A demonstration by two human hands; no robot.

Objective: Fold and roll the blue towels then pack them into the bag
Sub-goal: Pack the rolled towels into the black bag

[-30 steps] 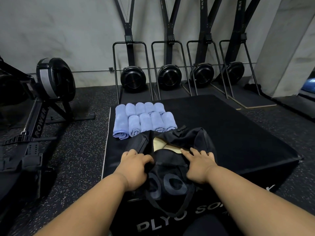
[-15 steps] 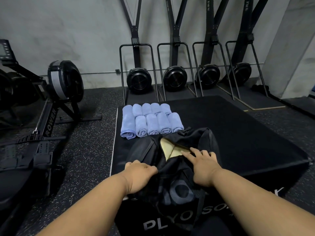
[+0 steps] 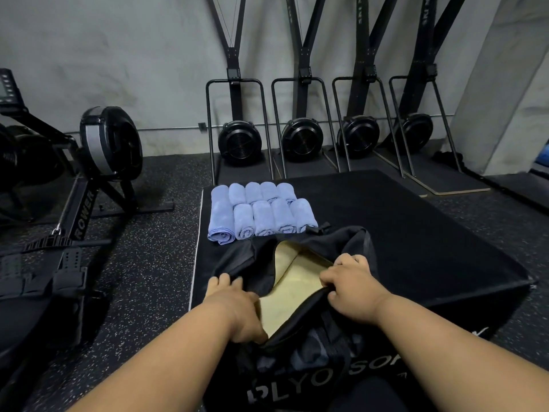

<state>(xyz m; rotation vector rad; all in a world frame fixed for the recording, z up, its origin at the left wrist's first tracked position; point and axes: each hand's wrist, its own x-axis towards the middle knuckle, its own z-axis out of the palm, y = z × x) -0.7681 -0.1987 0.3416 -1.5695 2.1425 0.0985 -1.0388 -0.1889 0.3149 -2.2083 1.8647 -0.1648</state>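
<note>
A black bag (image 3: 341, 242) with a pale yellow lining lies on the black plyo box (image 3: 416, 233), its mouth pulled wide. My left hand (image 3: 234, 304) grips the left edge of the opening. My right hand (image 3: 350, 283) grips the right edge, fingers curled over the rim. Several rolled blue towels (image 3: 261, 212) lie in two rows on the box just beyond the bag, at its far left corner. Nothing blue shows inside the bag.
A rowing machine (image 3: 89, 185) stands on the speckled rubber floor to the left. Several upright ski-type machines (image 3: 297, 138) line the wall behind the box. A concrete pillar (image 3: 505, 84) rises at the right.
Both hands have pulled the bag's edges apart, and the opening now shows far more yellow lining. The right hand has curled onto the rim. The towels have not moved.
</note>
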